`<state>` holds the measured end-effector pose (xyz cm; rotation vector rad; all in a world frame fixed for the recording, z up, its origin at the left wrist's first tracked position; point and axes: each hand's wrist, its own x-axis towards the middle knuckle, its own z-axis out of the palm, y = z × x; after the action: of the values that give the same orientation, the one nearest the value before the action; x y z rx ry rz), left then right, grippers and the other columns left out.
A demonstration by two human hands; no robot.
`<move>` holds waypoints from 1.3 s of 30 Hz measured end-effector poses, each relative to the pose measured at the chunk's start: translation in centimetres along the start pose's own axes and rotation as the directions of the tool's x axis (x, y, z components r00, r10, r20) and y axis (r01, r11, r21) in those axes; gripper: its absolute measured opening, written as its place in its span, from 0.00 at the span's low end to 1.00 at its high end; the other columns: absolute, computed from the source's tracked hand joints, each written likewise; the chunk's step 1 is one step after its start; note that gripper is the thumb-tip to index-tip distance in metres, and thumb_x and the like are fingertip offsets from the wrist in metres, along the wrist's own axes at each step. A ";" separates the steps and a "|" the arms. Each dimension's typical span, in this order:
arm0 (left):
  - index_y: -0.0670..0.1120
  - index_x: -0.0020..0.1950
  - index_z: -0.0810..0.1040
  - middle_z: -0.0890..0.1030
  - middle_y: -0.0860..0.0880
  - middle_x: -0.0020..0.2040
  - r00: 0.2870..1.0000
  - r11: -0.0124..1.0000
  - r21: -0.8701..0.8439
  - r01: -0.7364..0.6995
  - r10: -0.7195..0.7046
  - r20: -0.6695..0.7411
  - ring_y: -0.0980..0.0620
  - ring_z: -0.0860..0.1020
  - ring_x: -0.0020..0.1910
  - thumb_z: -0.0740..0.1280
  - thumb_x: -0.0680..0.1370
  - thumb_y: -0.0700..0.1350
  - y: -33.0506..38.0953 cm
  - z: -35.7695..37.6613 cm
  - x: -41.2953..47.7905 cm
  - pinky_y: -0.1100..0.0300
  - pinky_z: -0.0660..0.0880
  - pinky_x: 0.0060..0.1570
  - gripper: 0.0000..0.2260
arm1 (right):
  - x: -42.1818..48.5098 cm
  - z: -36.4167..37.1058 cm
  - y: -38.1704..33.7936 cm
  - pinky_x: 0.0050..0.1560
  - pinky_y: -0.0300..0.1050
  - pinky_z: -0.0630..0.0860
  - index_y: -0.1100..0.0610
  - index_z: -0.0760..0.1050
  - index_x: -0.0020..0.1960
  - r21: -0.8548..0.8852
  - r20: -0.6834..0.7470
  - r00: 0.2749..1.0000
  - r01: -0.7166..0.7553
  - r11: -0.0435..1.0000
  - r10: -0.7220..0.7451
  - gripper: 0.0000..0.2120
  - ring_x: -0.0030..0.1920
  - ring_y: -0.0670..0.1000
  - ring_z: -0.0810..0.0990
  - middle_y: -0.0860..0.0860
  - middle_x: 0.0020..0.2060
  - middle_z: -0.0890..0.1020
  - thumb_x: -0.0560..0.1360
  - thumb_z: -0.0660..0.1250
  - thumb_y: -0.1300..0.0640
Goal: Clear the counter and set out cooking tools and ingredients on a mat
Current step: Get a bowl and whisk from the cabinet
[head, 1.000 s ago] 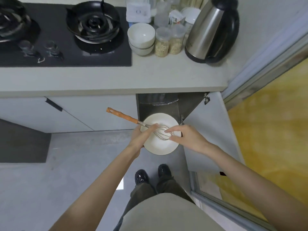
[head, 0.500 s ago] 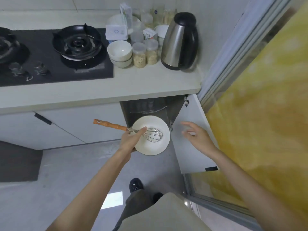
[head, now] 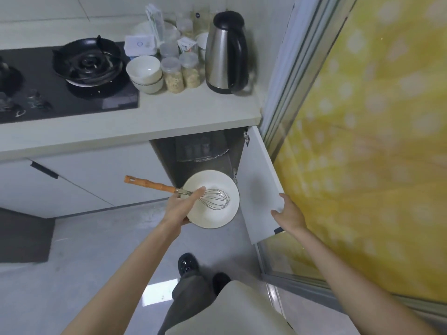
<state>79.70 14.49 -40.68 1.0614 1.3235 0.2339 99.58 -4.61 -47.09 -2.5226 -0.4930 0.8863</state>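
Observation:
My left hand point(head: 180, 209) holds a white plate point(head: 219, 215) in front of the open lower cabinet, thumb on top pinning a wire whisk point(head: 212, 198) against it. The whisk's orange wooden handle point(head: 150, 184) sticks out to the left past the plate's rim. My right hand point(head: 289, 212) is on the outer edge of the open white cabinet door point(head: 260, 187), fingers wrapped behind it. On the counter point(head: 169, 117) above stand two stacked white bowls point(head: 145, 73), two lidded jars point(head: 181, 73) of grains and a steel kettle point(head: 227, 52).
A black gas hob point(head: 60, 78) fills the counter's left part. Boxes and small containers crowd the back wall behind the bowls. Inside the cabinet a clear plastic bin point(head: 200, 148) shows. A yellow patterned sliding glass door point(head: 362, 141) runs along the right. A dark mat point(head: 24, 235) lies on the floor, left.
My right hand left the whisk and plate, swung right and took hold of the cabinet door's edge. My left hand keeps the plate and whisk; the view pulled back and up.

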 end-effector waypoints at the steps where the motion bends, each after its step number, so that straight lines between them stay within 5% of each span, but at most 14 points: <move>1: 0.48 0.59 0.74 0.80 0.50 0.52 1.000 1.000 -0.001 0.000 0.000 -0.004 0.50 0.79 0.48 0.74 0.71 0.54 -0.1 0.1 -0.2 0.57 0.77 0.37 0.21 | 0.0 -0.1 -0.1 0.53 0.45 0.73 0.53 0.57 0.75 -0.002 0.003 1.000 -0.006 1.000 0.006 0.32 0.62 0.57 0.74 0.53 0.68 0.72 0.75 0.65 0.55; 6: 0.48 0.59 0.73 0.79 0.50 0.54 0.999 1.000 -0.019 0.001 -0.001 -0.041 0.48 0.78 0.52 0.74 0.71 0.54 -0.3 -0.2 -1.7 0.57 0.78 0.38 0.21 | -1.1 0.9 -1.7 0.42 0.44 0.73 0.50 0.56 0.75 -0.015 0.070 0.997 0.031 0.999 -0.030 0.33 0.45 0.55 0.79 0.52 0.56 0.78 0.73 0.64 0.53; 11: 0.49 0.62 0.73 0.79 0.50 0.56 0.995 0.999 -0.052 0.012 -0.017 -0.098 0.48 0.78 0.54 0.74 0.70 0.55 -0.7 -1.8 -2.8 0.55 0.79 0.42 0.24 | -1.3 2.4 -4.1 0.65 0.47 0.69 0.47 0.52 0.75 0.323 0.265 0.957 0.028 0.946 -0.118 0.41 0.66 0.52 0.71 0.48 0.70 0.67 0.70 0.70 0.57; 15: 0.49 0.57 0.74 0.79 0.52 0.51 0.989 0.996 -0.090 -0.009 -0.004 -0.147 0.50 0.78 0.49 0.73 0.71 0.53 -0.7 -3.8 -4.1 0.59 0.77 0.35 0.18 | -1.6 2.9 -6.4 0.64 0.51 0.73 0.48 0.59 0.74 0.426 0.387 0.912 -0.045 0.903 -0.138 0.34 0.59 0.51 0.77 0.49 0.63 0.72 0.72 0.69 0.59; 23: 0.50 0.59 0.74 0.80 0.50 0.56 0.956 0.969 -0.239 -0.055 -0.018 -0.293 0.50 0.79 0.51 0.74 0.70 0.54 -2.4 -10.4 -7.1 0.59 0.77 0.36 0.20 | -6.7 3.6 -15.6 0.55 0.49 0.79 0.52 0.71 0.66 0.534 0.636 0.670 -0.026 0.845 -0.382 0.19 0.51 0.56 0.83 0.52 0.57 0.81 0.76 0.67 0.50; 29: 0.50 0.59 0.73 0.80 0.50 0.55 0.917 0.921 -0.370 -0.123 -0.038 -0.398 0.51 0.79 0.48 0.74 0.71 0.53 -3.7 -16.7 -10.5 0.61 0.76 0.31 0.20 | -12.6 6.5 -23.6 0.54 0.53 0.80 0.55 0.75 0.63 0.502 0.734 0.451 0.144 0.853 -0.508 0.16 0.45 0.52 0.83 0.55 0.53 0.82 0.77 0.66 0.51; 34: 0.50 0.52 0.75 0.80 0.51 0.51 0.868 0.886 -0.423 -0.190 -0.050 -0.495 0.52 0.79 0.46 0.74 0.71 0.52 -5.1 -23.8 -13.4 0.60 0.76 0.31 0.14 | -17.9 11.2 -29.2 0.47 0.46 0.81 0.60 0.74 0.63 0.447 0.782 0.360 0.246 0.860 -0.509 0.15 0.48 0.54 0.83 0.58 0.53 0.82 0.77 0.66 0.58; 39: 0.51 0.45 0.72 0.79 0.52 0.46 0.822 0.858 -0.448 -0.250 -0.056 -0.566 0.51 0.79 0.43 0.73 0.73 0.51 -7.9 -32.1 -17.2 0.58 0.78 0.33 0.10 | -24.9 17.2 -34.3 0.41 0.43 0.81 0.62 0.75 0.61 0.401 0.820 0.287 0.330 0.855 -0.495 0.13 0.40 0.52 0.83 0.57 0.47 0.81 0.77 0.64 0.63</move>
<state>43.69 14.30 -31.12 0.6149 1.6040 0.9927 63.60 17.77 -29.77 -1.3553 -1.2817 1.9376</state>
